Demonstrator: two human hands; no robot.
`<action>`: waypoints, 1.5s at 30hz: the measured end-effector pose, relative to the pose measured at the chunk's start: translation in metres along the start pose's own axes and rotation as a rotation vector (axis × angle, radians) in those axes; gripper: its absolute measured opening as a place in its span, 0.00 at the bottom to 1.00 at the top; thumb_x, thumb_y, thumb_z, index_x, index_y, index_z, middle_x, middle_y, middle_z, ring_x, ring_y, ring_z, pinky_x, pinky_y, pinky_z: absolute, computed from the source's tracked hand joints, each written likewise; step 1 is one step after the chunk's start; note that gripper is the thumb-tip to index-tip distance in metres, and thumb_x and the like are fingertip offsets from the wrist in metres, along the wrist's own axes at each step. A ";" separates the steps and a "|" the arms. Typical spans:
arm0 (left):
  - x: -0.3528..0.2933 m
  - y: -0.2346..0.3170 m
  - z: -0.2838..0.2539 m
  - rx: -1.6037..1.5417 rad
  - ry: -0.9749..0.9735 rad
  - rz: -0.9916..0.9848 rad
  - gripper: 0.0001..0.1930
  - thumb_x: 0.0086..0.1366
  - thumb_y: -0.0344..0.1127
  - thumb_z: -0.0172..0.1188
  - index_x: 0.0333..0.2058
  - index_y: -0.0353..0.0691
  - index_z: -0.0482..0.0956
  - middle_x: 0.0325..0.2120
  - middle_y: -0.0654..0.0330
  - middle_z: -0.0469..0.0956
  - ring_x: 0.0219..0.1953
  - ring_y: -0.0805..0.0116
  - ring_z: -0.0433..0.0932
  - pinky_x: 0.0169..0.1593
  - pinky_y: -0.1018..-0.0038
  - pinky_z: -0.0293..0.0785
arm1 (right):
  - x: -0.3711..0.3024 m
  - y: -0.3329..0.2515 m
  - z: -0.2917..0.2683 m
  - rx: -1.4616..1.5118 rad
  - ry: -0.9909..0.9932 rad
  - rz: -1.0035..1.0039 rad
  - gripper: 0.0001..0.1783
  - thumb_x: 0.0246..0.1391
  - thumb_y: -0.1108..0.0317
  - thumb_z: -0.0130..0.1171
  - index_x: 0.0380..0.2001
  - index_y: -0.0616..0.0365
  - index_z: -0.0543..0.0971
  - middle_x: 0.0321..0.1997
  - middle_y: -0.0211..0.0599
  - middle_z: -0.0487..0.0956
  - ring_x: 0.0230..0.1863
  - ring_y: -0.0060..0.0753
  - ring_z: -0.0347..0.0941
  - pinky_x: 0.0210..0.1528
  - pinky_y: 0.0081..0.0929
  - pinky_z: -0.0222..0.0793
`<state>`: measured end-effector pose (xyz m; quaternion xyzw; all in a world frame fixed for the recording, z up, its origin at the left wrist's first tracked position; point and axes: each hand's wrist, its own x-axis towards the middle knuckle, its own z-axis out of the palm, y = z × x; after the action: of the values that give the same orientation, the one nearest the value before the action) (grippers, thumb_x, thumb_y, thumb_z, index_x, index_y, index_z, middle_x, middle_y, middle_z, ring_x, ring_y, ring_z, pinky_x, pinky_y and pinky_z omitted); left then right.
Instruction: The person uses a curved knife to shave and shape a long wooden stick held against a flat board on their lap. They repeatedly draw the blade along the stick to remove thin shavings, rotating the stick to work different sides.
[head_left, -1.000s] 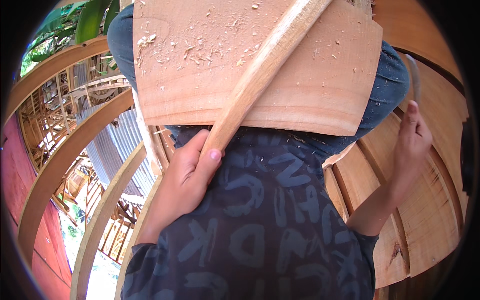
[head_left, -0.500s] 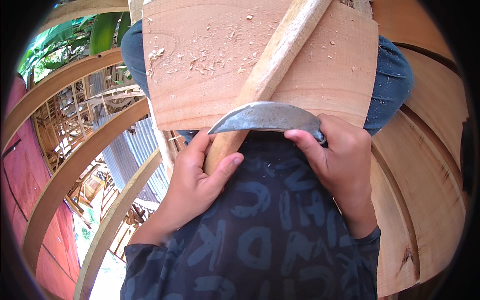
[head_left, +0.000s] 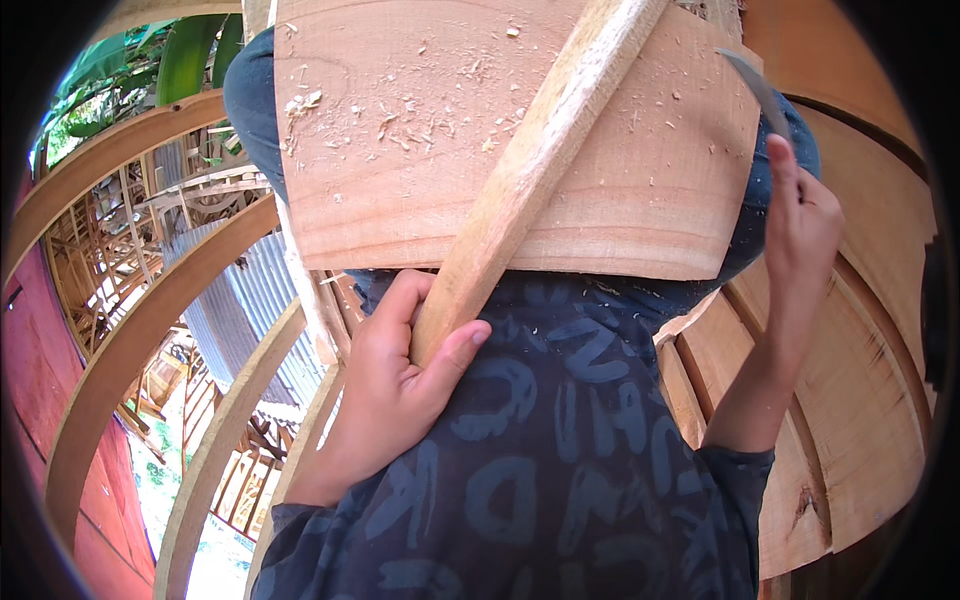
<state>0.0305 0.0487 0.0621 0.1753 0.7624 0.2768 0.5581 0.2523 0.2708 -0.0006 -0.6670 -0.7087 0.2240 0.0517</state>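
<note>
My left hand (head_left: 390, 390) is wrapped round the near end of a pale, squared wooden stick (head_left: 540, 165), thumb along its right side. The stick slants away to the upper right across a wide wooden board (head_left: 370, 200), which rests over my lap. Off the board's right edge, my right hand (head_left: 805, 225) is raised and closed, holding a knife with a curved, sickle-like blade (head_left: 760, 92). Its tip points up and to the left, apart from the stick. The knife's handle is hidden in my fingers.
Wood shavings (head_left: 405, 128) lie scattered on the board. My bent knees (head_left: 255, 110) show at both sides of it. Wooden planks (head_left: 870, 390) are on the right. Curving wooden rails (head_left: 160, 275) stand at the left, with corrugated metal sheets (head_left: 265, 310) beyond them.
My right hand has swung the curved knife away from the stick, up and out to the right. My left hand keeps its grip on the stick, almost in the same place.
</note>
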 end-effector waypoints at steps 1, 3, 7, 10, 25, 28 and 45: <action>0.000 -0.001 0.000 0.002 -0.010 0.004 0.15 0.61 0.36 0.63 0.40 0.33 0.71 0.28 0.57 0.75 0.30 0.73 0.72 0.34 0.77 0.68 | 0.000 -0.004 -0.004 0.036 -0.023 -0.055 0.35 0.53 0.39 0.58 0.15 0.66 0.75 0.09 0.31 0.61 0.14 0.21 0.56 0.18 0.25 0.52; 0.001 0.001 0.000 -0.010 -0.009 -0.048 0.16 0.61 0.36 0.64 0.40 0.33 0.71 0.27 0.57 0.75 0.29 0.71 0.72 0.34 0.76 0.68 | -0.017 -0.018 -0.015 0.092 -0.076 -0.167 0.34 0.54 0.41 0.58 0.15 0.66 0.74 0.10 0.26 0.58 0.16 0.19 0.53 0.18 0.23 0.49; 0.010 0.006 0.006 0.073 -0.021 0.013 0.16 0.61 0.36 0.63 0.41 0.33 0.71 0.26 0.53 0.76 0.27 0.66 0.76 0.33 0.73 0.69 | -0.068 -0.062 0.010 0.045 -0.222 -0.557 0.32 0.45 0.41 0.65 0.10 0.60 0.70 0.08 0.40 0.68 0.11 0.43 0.68 0.16 0.33 0.63; 0.011 0.003 0.005 0.112 0.016 0.139 0.15 0.61 0.36 0.63 0.40 0.33 0.70 0.25 0.50 0.76 0.28 0.60 0.78 0.32 0.72 0.70 | -0.075 -0.065 0.025 0.039 -0.290 -0.560 0.32 0.41 0.42 0.67 0.10 0.60 0.68 0.11 0.45 0.68 0.14 0.47 0.66 0.17 0.35 0.61; 0.021 -0.004 0.002 0.078 -0.077 0.204 0.15 0.63 0.38 0.60 0.41 0.32 0.68 0.21 0.47 0.74 0.25 0.53 0.77 0.28 0.68 0.68 | -0.049 -0.054 0.031 -0.109 -0.110 -0.625 0.36 0.33 0.35 0.67 0.07 0.57 0.65 0.08 0.39 0.65 0.11 0.41 0.65 0.14 0.32 0.58; 0.022 -0.004 0.001 0.072 -0.072 0.228 0.16 0.64 0.38 0.60 0.41 0.32 0.69 0.22 0.47 0.74 0.25 0.52 0.77 0.28 0.68 0.68 | -0.047 -0.055 0.030 -0.132 -0.103 -0.630 0.36 0.33 0.35 0.68 0.07 0.57 0.65 0.08 0.39 0.65 0.11 0.41 0.64 0.14 0.32 0.58; 0.023 -0.002 -0.003 0.169 -0.045 0.209 0.16 0.61 0.37 0.62 0.41 0.34 0.69 0.23 0.47 0.76 0.27 0.46 0.78 0.29 0.66 0.71 | -0.031 -0.017 -0.015 0.088 -0.051 -0.143 0.31 0.57 0.46 0.57 0.14 0.64 0.71 0.10 0.29 0.60 0.15 0.22 0.54 0.17 0.28 0.48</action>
<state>0.0207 0.0596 0.0440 0.3064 0.7479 0.2640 0.5264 0.2455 0.2447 0.0258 -0.6058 -0.7452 0.2675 0.0790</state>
